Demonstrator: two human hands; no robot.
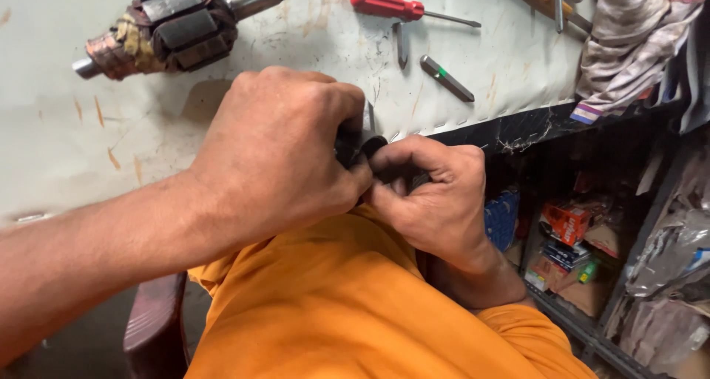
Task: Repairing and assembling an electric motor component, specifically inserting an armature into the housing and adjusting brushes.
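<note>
While both hands meet, small dark part [361, 148] pinched btwn fingers [414, 151], mostly hidden.

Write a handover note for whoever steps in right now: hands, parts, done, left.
Left hand: closed around a small dark part, held above the lap.
Right hand: fingertips pinching the same part from the other side.
On the bench: motor armature at the far left, red-handled screwdriver, loose driver bit, rag at the right.
Done: cannot tell; the part is mostly hidden by the hands.
Left: the part is not yet set down; armature lies untouched.
</note>
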